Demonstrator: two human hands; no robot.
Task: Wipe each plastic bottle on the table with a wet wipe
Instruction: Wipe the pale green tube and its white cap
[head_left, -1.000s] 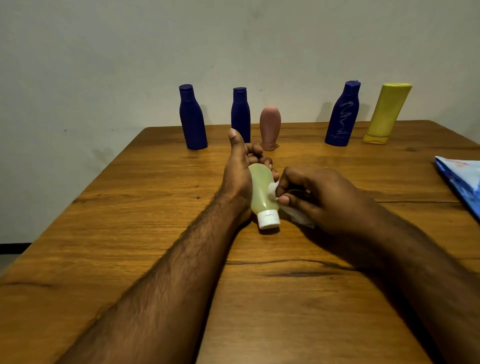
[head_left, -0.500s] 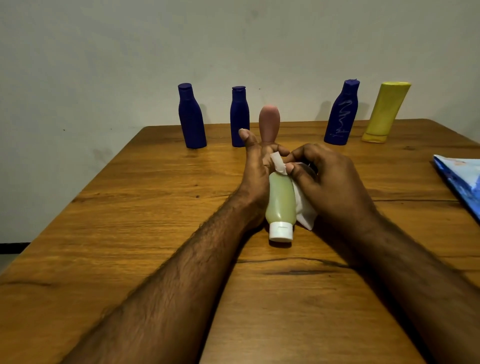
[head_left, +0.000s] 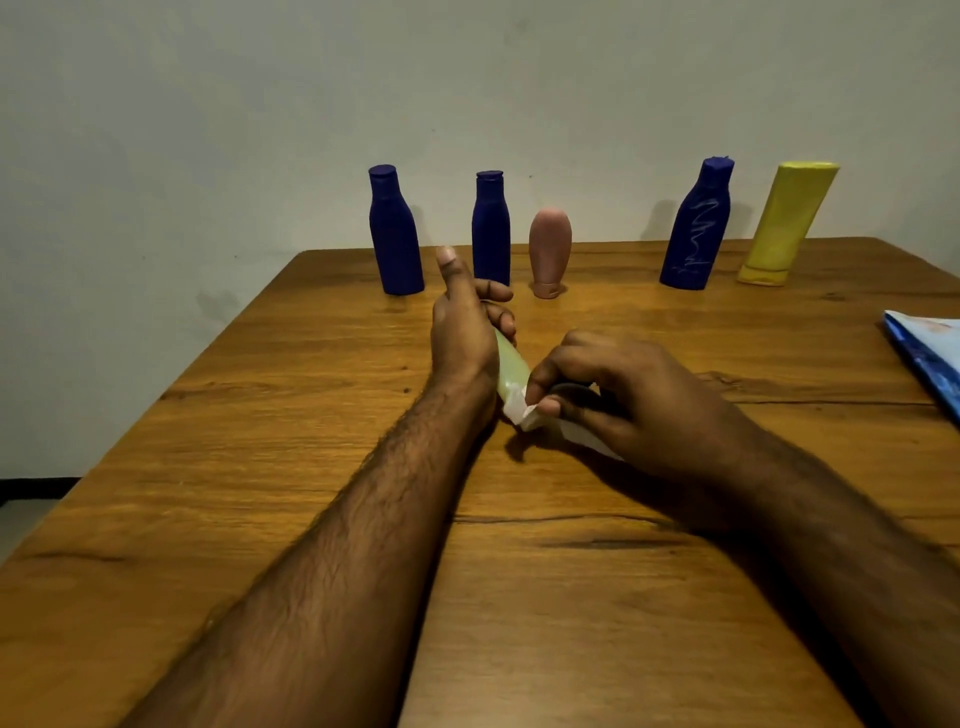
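Note:
My left hand (head_left: 464, 332) grips a small pale green bottle (head_left: 510, 368) just above the wooden table (head_left: 260, 441), cap end pointing toward me. My right hand (head_left: 618, 400) pinches a white wet wipe (head_left: 524, 413) wrapped over the bottle's cap end, which hides the cap. Along the far edge stand three dark blue bottles (head_left: 395, 234) (head_left: 490, 228) (head_left: 697, 228), a pink tube (head_left: 549, 252) on its cap and a leaning yellow tube (head_left: 784, 226).
A blue and white wipe packet (head_left: 930, 358) lies at the table's right edge. A pale wall rises right behind the row of bottles. The table's left edge runs diagonally, with floor below it.
My right hand slid the wipe from the bottle's upper body down to its cap end. The left hand shifted slightly left and turned the bottle.

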